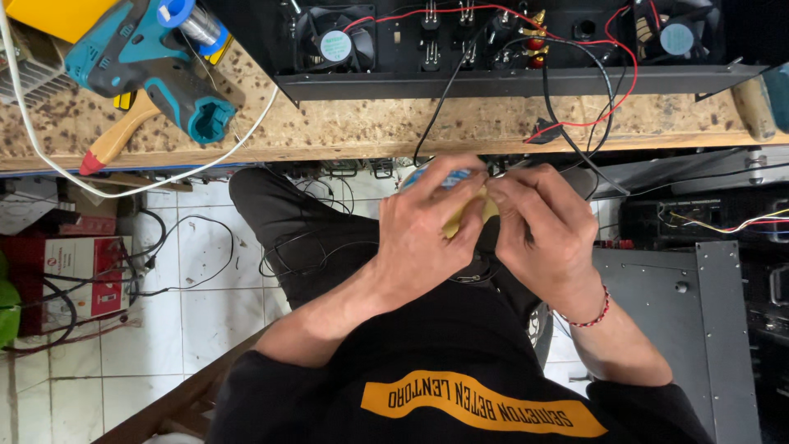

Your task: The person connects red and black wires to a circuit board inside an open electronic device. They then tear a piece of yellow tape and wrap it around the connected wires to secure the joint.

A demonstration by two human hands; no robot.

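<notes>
My left hand [425,233] is closed around a small roll with a blue and white side and a yellowish band [457,215], held over my lap below the bench edge. Fingertips of my right hand [542,233] pinch at the right side of the roll, where the two hands meet. Most of the roll is hidden by my fingers. A red bead bracelet [593,315] circles my right wrist. Black and red wires [575,99] run from the open black chassis [509,49] on the bench down toward my hands.
A teal cordless drill [156,57] and a wooden-handled tool [115,136] lie on the chipboard bench [345,131] at left, with a white cable looping past. Grey metal casing [682,312] stands at right. A red and white box [78,275] and tangled cables sit on the tiled floor.
</notes>
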